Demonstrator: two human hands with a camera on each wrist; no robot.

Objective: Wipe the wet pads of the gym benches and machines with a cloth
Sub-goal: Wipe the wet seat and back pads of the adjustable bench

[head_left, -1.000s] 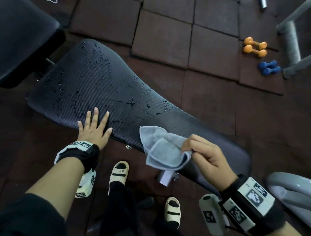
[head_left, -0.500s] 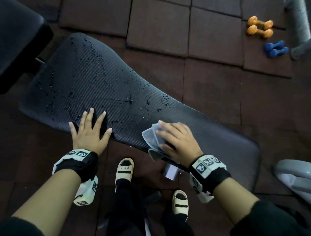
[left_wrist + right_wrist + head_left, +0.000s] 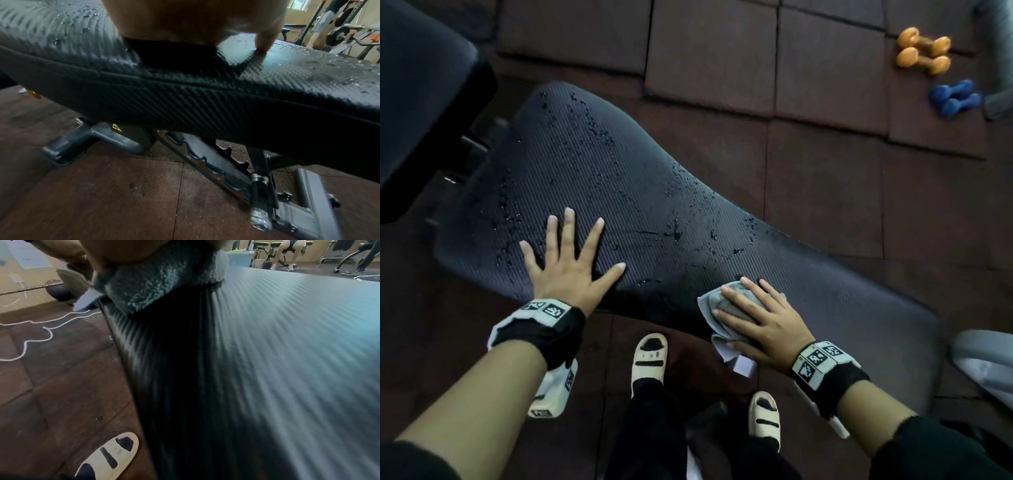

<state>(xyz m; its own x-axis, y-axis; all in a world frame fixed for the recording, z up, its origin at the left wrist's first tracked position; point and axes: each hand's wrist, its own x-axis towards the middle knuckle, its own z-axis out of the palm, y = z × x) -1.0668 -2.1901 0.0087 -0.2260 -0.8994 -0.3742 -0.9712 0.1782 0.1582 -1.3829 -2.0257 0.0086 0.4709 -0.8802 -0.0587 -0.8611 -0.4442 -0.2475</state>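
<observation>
Grey terry cloth (image 3: 736, 303), bunched and fluffy, pinned flat on the near edge of the long black ribbed vinyl bench pad (image 3: 619, 178), one fold hanging off the edge toward the floor. Pressed down under the right hand (image 3: 760, 322), fingers (image 3: 732, 294) straight and slightly fanned over the fabric, nothing curled or pinched. Seen from the right wrist as a nubby grey-blue wad (image 3: 164, 280) squashed between palm and pad (image 3: 267, 369).

Braced farther along the pad by the left hand (image 3: 570, 270), palm down, fingers (image 3: 566, 229) spread wide and straight, holding nothing; thumb tip (image 3: 262, 43) touching the wet surface (image 3: 205, 97) in the left wrist view.

Scattered water droplets (image 3: 674, 234) beaded across the wide end and middle of the pad, between and beyond the two hands. Pad tapered from a broad rounded end to a narrower one, stitched seam along its side, steel frame with a notched adjustment rail (image 3: 216, 165) beneath.

Dark red-brown rubber floor tiles (image 3: 705, 51) all round. Orange dumbbells (image 3: 923, 51) and blue dumbbells (image 3: 955, 99) well apart on the far side. Cream slide sandals (image 3: 649, 359) just beside the near edge.
</observation>
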